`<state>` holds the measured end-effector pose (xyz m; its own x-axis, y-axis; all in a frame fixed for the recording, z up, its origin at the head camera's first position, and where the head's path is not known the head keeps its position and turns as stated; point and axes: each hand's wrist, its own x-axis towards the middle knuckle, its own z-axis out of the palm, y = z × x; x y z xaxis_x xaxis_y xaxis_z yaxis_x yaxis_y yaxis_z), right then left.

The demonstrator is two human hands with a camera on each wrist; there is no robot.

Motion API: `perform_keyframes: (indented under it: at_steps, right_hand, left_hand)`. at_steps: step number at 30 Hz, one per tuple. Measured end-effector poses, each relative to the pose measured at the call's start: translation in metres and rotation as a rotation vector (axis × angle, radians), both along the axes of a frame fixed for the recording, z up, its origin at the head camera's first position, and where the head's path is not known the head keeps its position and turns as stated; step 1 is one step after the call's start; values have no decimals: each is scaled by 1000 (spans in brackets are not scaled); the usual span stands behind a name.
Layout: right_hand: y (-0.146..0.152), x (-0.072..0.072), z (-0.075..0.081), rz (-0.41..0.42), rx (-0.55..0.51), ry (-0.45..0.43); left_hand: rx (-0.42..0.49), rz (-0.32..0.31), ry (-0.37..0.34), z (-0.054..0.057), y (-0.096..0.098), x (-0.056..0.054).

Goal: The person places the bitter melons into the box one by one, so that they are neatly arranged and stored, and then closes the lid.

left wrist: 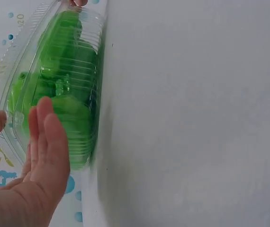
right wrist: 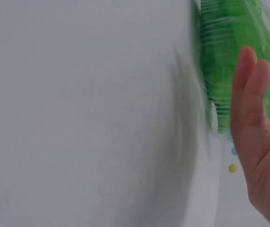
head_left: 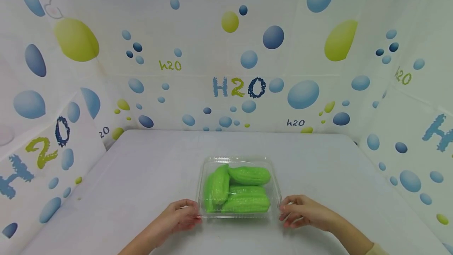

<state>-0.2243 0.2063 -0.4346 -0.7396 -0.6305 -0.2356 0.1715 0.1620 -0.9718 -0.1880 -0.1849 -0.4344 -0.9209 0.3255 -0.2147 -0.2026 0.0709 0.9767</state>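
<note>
A clear plastic clamshell box [head_left: 244, 215] sits on the white table with its lid down. Inside lie several bright green, ridged, gourd-like vegetables [head_left: 249, 176], seen through the plastic. My left hand [head_left: 184, 215] is at the box's front left corner. In the left wrist view its fingers [left wrist: 54, 142] stretch alongside the box wall, and the thumb is by the rim. At the front right corner is my right hand [head_left: 299, 211], slightly bent in the head view. The right wrist view shows straight fingers [right wrist: 251, 104] beside the box; whether they touch it, I cannot tell.
The white tabletop [head_left: 152, 160] spreads around the box. Behind it and on both sides hangs a white sheet [head_left: 198, 23] printed with blue and yellow-green drops and "H2O" lettering.
</note>
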Motion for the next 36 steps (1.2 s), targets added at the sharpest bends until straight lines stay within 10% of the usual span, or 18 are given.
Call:
perform_keyframes:
  at_steps: [21, 36]
  right_hand:
    - [-11, 1, -10, -22, -207, 7]
    - [-5, -1, -9, -39, -89, -54]
  left_hand:
    - [84, 23, -25, -8, 4, -5]
    - [29, 36, 1, -4, 5, -8]
